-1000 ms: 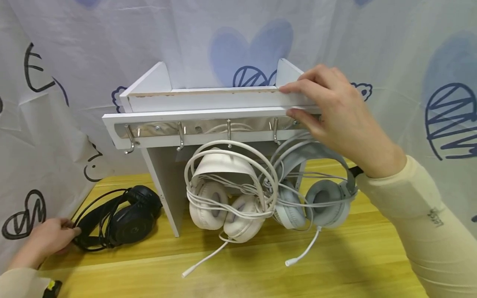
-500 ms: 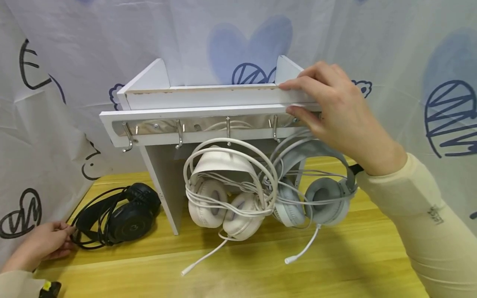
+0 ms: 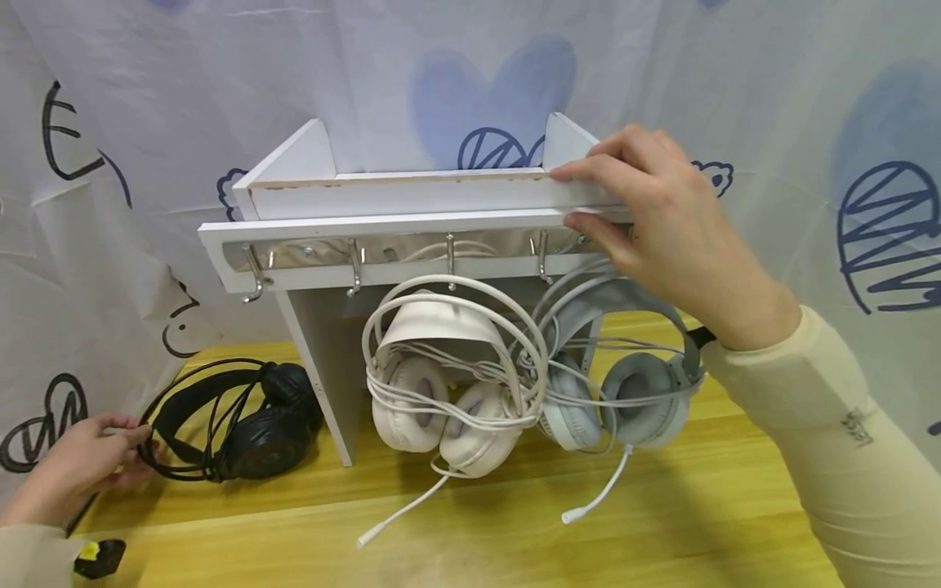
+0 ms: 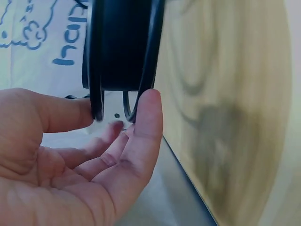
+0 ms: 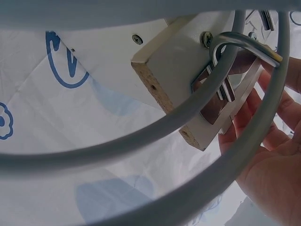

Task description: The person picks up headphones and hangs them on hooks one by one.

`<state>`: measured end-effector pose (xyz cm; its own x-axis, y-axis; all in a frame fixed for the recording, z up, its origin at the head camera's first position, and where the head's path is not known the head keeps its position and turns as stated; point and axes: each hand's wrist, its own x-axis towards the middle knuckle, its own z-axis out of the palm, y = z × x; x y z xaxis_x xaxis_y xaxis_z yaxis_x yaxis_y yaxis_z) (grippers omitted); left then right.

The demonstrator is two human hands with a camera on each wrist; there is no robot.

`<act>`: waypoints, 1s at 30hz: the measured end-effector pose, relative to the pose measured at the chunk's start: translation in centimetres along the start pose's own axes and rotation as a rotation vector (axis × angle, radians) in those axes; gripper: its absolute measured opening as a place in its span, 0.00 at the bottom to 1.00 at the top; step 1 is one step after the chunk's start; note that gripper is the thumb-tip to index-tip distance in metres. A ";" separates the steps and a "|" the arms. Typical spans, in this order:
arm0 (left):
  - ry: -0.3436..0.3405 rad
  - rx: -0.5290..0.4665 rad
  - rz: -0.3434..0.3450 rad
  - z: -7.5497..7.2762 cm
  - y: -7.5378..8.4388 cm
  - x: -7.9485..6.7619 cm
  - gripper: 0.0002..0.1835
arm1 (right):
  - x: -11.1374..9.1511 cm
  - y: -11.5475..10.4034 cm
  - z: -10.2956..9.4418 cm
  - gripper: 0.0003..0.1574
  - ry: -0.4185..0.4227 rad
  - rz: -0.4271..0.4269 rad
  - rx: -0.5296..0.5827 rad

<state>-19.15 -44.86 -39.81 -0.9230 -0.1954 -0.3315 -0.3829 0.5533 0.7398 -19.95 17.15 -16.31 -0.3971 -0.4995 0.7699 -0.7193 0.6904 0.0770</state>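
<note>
A black over-ear headset point(image 3: 268, 445) lies on the left of the table, against the rack's side. My left hand point(image 3: 84, 465) holds its thin outer band by the left end; in the left wrist view, thumb and index finger point(image 4: 148, 113) pinch the paired black bands. My right hand point(image 3: 662, 224) grips the white hook rack point(image 3: 412, 200) at its upper right, thumb on the front board and fingers on the shelf edge. A cream headset point(image 3: 478, 433) hangs from a middle hook, and a grey headset point(image 3: 650, 404) hangs right of it, its hook hidden behind my hand.
Metal hooks point(image 3: 255, 278) line the rack's front board, the two leftmost bare. Boom microphones point(image 3: 400, 513) from both hanging headsets stick out toward the table's front. A small black and yellow object point(image 3: 100, 559) lies near my left sleeve. A patterned curtain point(image 3: 456, 49) stands close behind.
My left hand has raised the black headset's band end a little, so the band stands higher and the earcups have tilted. My right hand stays on the rack.
</note>
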 end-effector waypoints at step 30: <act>0.381 0.293 0.138 -0.1 4.6 -2.7 0.29 | 0.0 -0.2 0.0 0.21 -0.006 0.024 0.004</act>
<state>-18.40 -41.89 -35.45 -0.9337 -0.3563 0.0361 -0.2796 0.7882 0.5481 -19.83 17.03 -16.30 -0.4175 -0.4861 0.7677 -0.7118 0.7001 0.0562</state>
